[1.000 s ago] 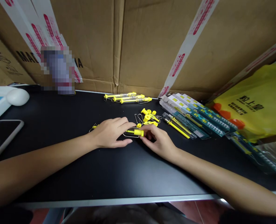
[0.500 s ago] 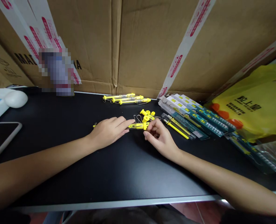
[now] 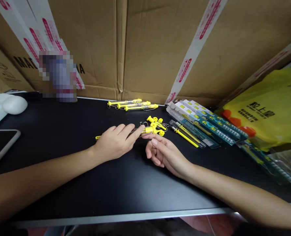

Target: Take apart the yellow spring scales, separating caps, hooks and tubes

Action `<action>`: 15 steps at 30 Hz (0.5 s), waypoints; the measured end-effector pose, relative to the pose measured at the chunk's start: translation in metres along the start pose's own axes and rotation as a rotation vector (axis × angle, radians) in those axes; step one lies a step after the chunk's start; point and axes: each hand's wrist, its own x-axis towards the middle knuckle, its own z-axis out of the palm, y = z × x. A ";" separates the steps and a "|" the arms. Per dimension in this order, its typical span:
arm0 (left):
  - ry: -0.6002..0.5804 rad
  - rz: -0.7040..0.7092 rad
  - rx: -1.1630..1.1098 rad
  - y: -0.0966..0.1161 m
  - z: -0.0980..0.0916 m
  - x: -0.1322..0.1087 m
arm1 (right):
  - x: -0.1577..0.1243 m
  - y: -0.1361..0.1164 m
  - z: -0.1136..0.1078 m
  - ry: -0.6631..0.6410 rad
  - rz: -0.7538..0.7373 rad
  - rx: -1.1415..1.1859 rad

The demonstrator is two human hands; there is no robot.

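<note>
My left hand (image 3: 116, 141) is closed over a slim yellow spring scale (image 3: 149, 130) with a clear tube. Its yellow tip sticks out left of the palm, and its thicker yellow end points right, past my fingertips. Most of the tube is covered by the hand. Just below that right end is my right hand (image 3: 168, 153), its index finger stretched out under the scale and the others loosely curled, with nothing seen in them. Whether the index finger touches the scale I cannot tell. Behind lie loose yellow caps and parts (image 3: 155, 120) with bent wire hooks (image 3: 164, 125).
Three assembled spring scales (image 3: 133, 105) lie at the table's back edge. To the right are clear tubes with yellow rods (image 3: 187, 136), printed boxes (image 3: 209, 123) and a yellow bag (image 3: 265, 105). A phone (image 3: 3, 144) and a white device (image 3: 14, 104) are at left.
My right hand has come off the scale's right end and shifted slightly left and down, its index finger now extended. A small yellow cap shows at that end. My left hand keeps its hold.
</note>
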 end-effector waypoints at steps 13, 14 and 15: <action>-0.002 0.004 -0.025 0.002 0.003 -0.003 | 0.003 0.003 -0.006 0.112 -0.072 -0.393; -0.011 -0.004 -0.026 0.001 0.003 -0.003 | 0.003 0.002 -0.007 0.113 -0.094 -0.464; -0.022 -0.010 -0.024 0.001 0.004 -0.003 | 0.003 0.001 -0.009 0.123 -0.127 -0.549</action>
